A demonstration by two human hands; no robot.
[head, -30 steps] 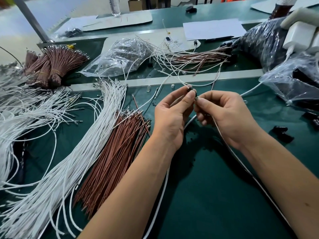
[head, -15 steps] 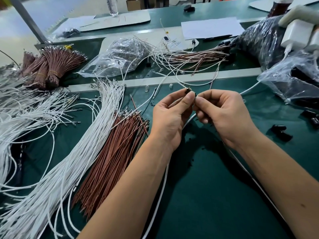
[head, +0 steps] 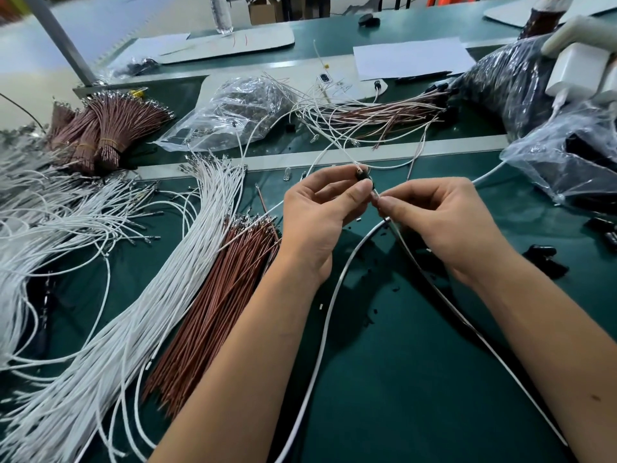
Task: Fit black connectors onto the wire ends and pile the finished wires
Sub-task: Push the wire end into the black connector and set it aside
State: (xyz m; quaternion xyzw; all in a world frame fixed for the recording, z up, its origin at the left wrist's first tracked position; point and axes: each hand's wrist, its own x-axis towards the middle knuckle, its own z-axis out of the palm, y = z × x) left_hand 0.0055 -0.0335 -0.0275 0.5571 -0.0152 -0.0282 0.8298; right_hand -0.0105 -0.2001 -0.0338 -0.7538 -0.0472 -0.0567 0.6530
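Note:
My left hand (head: pixel 320 212) pinches a small black connector (head: pixel 362 175) between thumb and forefinger above the green mat. My right hand (head: pixel 444 218) pinches the metal tip of a thin white wire (head: pixel 417 259) just right of the connector, its end at the connector's underside. That wire trails down past my right forearm. A thin wire also leaves the connector's top toward the back. A pile of white and brown wires with black connectors (head: pixel 377 111) lies at the back centre.
Loose white wires (head: pixel 140 295) and a bundle of brown wires (head: pixel 213 309) lie left of my arms. Tied brown bundles (head: pixel 96 128) sit far left. Plastic bags (head: pixel 240 108) and dark bags (head: pixel 567 152) stand behind. Loose black connectors (head: pixel 544 259) lie at the right. A thick white cable (head: pixel 330 315) crosses the mat.
My hands have drawn slightly apart. The connector now stands clear above my left fingertips and the wire's metal tip shows between the hands.

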